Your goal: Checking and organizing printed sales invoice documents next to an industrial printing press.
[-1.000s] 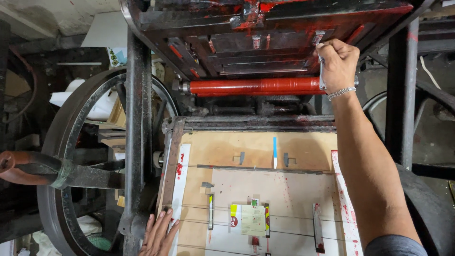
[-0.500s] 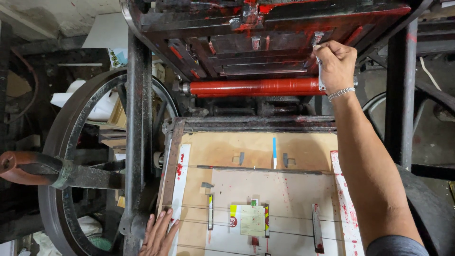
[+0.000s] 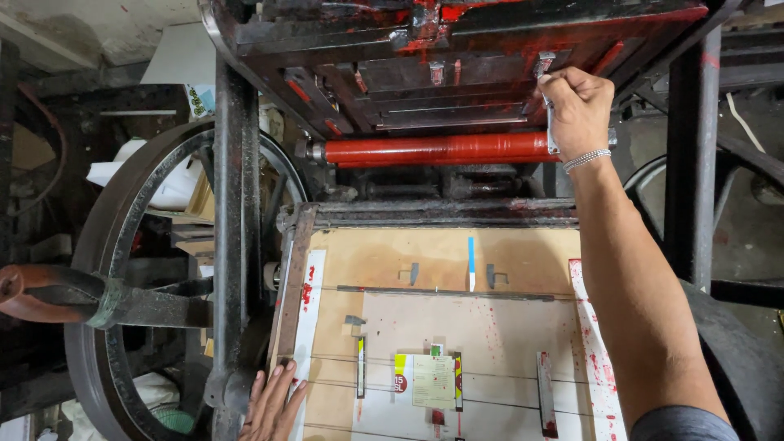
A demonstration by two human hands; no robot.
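My right hand [image 3: 578, 106] is raised and closed around a thin metal tool [image 3: 550, 122], its tip up against the dark, red-stained bed [image 3: 425, 77] of an old printing press. Just below that hand lies a red ink roller [image 3: 433, 149]. My left hand [image 3: 272, 404] rests flat, fingers spread, on the lower left edge of the press frame [image 3: 287, 302]. Between the hands lies the tan platen board [image 3: 445, 327] with a small printed card [image 3: 431, 380] held by metal guides.
A large dark flywheel [image 3: 122, 245] stands at the left with a rusty brown handle [image 3: 33, 292] across it. A black upright post [image 3: 237, 204] runs down beside it. Red-spattered white strips [image 3: 594, 351] edge the board. Another wheel [image 3: 739, 359] curves at the right.
My right hand has shifted slightly against the press bed. The left hand stays in place on the frame edge.
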